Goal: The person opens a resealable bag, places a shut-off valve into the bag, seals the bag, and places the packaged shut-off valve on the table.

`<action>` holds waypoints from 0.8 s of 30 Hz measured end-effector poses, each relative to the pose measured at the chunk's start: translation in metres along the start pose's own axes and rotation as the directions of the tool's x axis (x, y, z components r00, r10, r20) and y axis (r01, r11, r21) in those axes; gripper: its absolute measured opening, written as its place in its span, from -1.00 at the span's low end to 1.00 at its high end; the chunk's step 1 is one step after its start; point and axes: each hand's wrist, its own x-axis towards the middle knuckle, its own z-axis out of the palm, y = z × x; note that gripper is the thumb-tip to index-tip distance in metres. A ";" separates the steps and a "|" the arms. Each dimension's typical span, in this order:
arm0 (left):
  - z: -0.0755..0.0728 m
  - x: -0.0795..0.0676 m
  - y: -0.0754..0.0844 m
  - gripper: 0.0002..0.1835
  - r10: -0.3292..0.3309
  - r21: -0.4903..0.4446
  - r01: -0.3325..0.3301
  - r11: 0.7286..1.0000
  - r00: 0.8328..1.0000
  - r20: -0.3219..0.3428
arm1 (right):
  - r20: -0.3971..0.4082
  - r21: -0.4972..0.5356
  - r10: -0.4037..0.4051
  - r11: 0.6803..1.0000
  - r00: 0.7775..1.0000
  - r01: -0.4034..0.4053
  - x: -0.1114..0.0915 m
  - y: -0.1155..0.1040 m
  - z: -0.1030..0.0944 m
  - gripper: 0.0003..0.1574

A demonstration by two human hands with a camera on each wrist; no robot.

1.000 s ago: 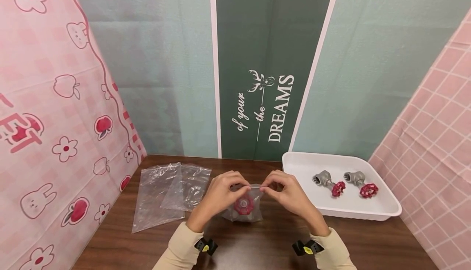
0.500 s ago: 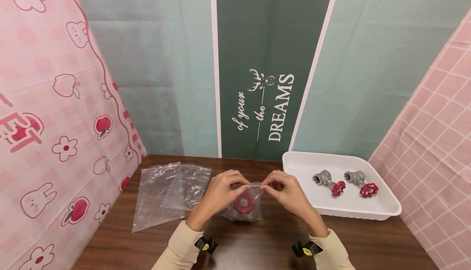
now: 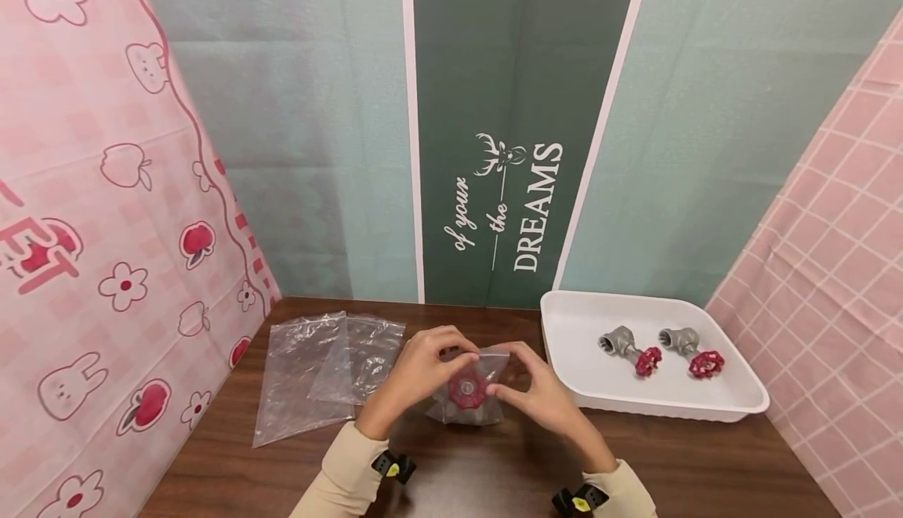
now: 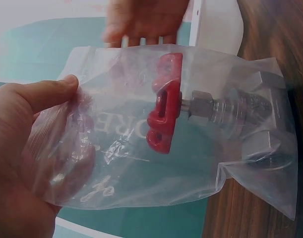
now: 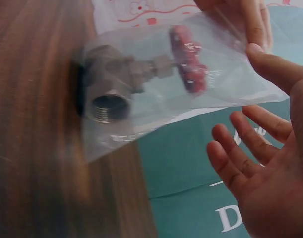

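A clear zip bag (image 4: 136,183) stands upright on the table with a metal valve (image 4: 228,109) inside. The valve's red handwheel (image 3: 467,389) faces up toward the bag's mouth. My left hand (image 3: 429,365) pinches the zip end of the bag between thumb and fingers. My right hand (image 3: 543,396) is at the bag's right side, its fingers relaxed and spread. In the right wrist view its thumb lies close to the plastic near the top; whether it touches cannot be told.
Two flat clear bags (image 3: 299,385) overlap on the wooden table (image 3: 487,479) at left. A white tray (image 3: 578,322) at right holds two more valves (image 3: 683,342) with red handwheels. Fabric hangings (image 3: 317,150) enclose the back and both sides.
My right hand has let go of the bag's top right corner and moved slightly down, its thumb and fingers now apart. My left hand keeps its pinch in the same place.
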 end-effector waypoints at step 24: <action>-0.011 -0.022 -0.024 -0.61 -0.139 -0.300 0.124 0.946 0.990 -0.028 | 0.177 0.044 0.129 0.989 0.976 -0.139 -0.006 0.022 0.026 -0.18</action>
